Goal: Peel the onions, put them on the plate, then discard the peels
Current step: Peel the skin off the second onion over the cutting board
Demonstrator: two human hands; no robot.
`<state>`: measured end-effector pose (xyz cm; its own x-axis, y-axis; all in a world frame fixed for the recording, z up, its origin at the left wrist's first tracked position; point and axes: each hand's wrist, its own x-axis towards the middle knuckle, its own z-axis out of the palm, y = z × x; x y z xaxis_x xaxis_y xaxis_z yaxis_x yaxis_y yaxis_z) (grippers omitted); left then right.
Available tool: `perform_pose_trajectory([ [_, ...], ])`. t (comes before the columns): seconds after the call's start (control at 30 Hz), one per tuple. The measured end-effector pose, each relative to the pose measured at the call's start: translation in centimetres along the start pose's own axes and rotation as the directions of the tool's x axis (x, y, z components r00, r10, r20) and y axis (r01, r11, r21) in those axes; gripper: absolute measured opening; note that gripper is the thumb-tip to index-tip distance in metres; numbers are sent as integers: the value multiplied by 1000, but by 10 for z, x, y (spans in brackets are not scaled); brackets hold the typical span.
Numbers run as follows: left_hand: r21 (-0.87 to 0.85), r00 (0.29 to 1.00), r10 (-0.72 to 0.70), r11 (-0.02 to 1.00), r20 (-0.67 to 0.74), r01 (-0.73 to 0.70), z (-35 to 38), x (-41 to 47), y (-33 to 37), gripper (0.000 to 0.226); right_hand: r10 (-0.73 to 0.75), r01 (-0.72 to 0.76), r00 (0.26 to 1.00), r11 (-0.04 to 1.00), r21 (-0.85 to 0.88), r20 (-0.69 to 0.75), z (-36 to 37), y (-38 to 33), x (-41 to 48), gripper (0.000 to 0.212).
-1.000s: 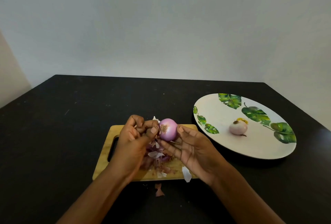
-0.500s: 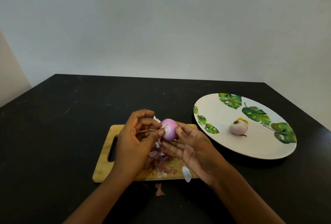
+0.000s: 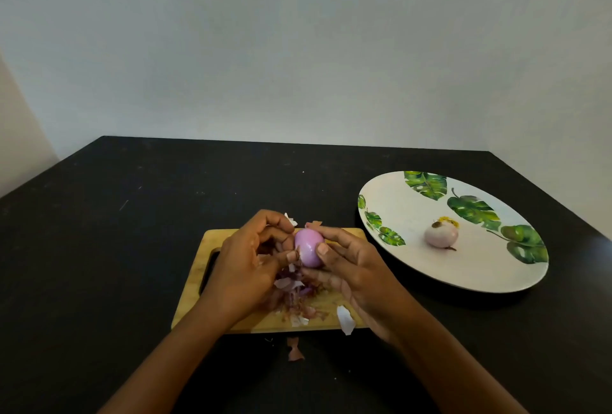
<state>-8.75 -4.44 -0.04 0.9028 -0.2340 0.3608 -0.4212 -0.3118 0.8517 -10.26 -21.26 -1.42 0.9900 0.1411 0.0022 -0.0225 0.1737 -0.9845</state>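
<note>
So peels [image 3: 294, 286] are caught on the cutting board [image 3: 218, 238], the red onion [image 3: 308, 252] is gripped by the right hand [image 3: 359, 276], skin [image 3: 297, 254] pinched by the left hand [image 3: 245, 264].

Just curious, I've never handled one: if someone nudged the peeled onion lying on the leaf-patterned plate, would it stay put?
Probably not: the onion is round and lies loose on the smooth plate, so it would likely roll. Its stubby ends might make it wobble and stop soon. The bare, smooth surface could be a little slippery to pinch.
</note>
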Motion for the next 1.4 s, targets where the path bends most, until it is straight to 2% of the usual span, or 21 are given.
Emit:
perform_pose_trajectory([
  [0.13, 34, 999, 27, 999, -21, -26, 3, -1, 1, 31, -106, 91, 990, 985, -147, -95, 5, 6, 2, 20],
  [0.2, 8, 999, 40, 999, -4, -40, 5, -3, 3, 32, -101, 69, 976, 983, -169, -190, 4, 7, 5, 18],
  [0.27, -12, 998, 69, 998, 1, -69, 8, -5, 6, 35, -34, 0, 956, 993, -114, -290, -4, 2, 6, 18],
  [0.33, 5, 996, 89, 996, -24, -89, 10, -7, 8, 45, -4, 10, 950, 1000, 20, -312, -13, -5, 6, 16],
  [0.4, 8, 996, 72, 997, -43, -72, 11, -7, 5, 56, -4, 37, 959, 993, 112, -283, -16, -11, 4, 18],
  [0.5, -22, 995, 55, 998, -83, -57, 11, -5, 1, 60, -14, 35, 980, 995, 99, -199, -12, -8, 4, 24],
  [0.67, 10, 973, 144, 989, -180, -145, 9, -5, 0, 43, -21, 11, 993, 996, -91, -117, -2, -1, 2, 39],
  [0.77, 89, 958, 188, 981, -216, -172, 9, -5, -1, 31, -41, 31, 996, 991, -129, -76, -1, -1, 0, 43],
  [0.87, 114, 954, 199, 978, -224, -178, 8, -4, -1, 30, -51, 42, 997, 990, -135, -62, -1, -2, -1, 43],
  [1.07, 89, 975, 166, 984, -145, -154, 12, -3, -5, 24, -8, 7, 999, 1000, -25, -35, 1, -4, -3, 41],
  [1.23, 103, 964, 94, 992, -247, -70, 5, 0, -8, 26, 87, -90, 996, 956, 279, 22, 3, -14, -5, 45],
  [1.3, 97, 955, 76, 994, -286, -50, 2, 1, -7, 31, 94, -99, 995, 938, 333, 31, 3, -17, -6, 45],
  [1.4, 23, 965, 35, 999, -260, -30, 4, -1, -2, 41, 110, -107, 994, 927, 360, 10, 2, -16, -5, 46],
])
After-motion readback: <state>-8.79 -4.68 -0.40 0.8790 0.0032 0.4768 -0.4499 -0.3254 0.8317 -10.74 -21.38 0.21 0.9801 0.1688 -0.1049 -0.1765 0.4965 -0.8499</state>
